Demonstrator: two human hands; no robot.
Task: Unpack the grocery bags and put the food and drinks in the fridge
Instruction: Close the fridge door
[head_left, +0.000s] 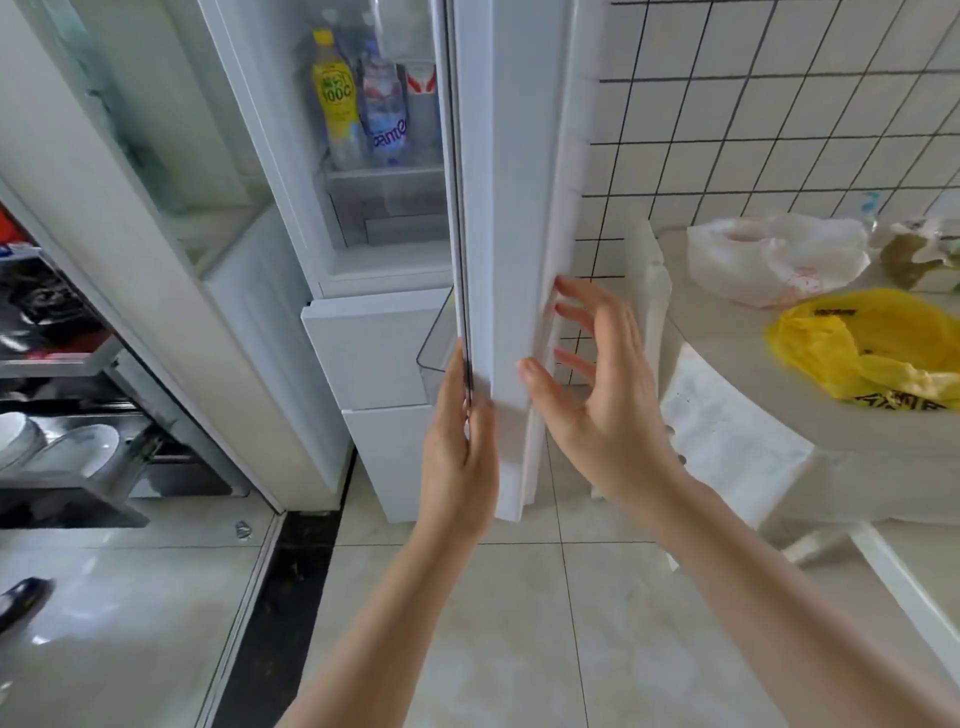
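Note:
The white fridge door (506, 208) stands edge-on to me in the middle of the view, partly open. My left hand (460, 441) lies flat along the door's inner edge at its gasket, holding nothing. My right hand (597, 384) is spread open against the door's outer face, thumb on the edge. Behind the door, a shelf holds a yellow drink bottle (335, 98), a blue-labelled water bottle (384, 111) and a red-and-white carton (421, 83). A yellow grocery bag (852, 343) and a white plastic bag (774, 257) lie on the round table (727, 364) at right.
Two white freezer drawers (374, 353) sit below the open compartment. A clear door bin (436, 348) pokes out by my left hand. White tiled wall (753, 104) behind the table. A rack with bowls (62, 441) stands at left; a dark shoe (21, 597) is on the floor.

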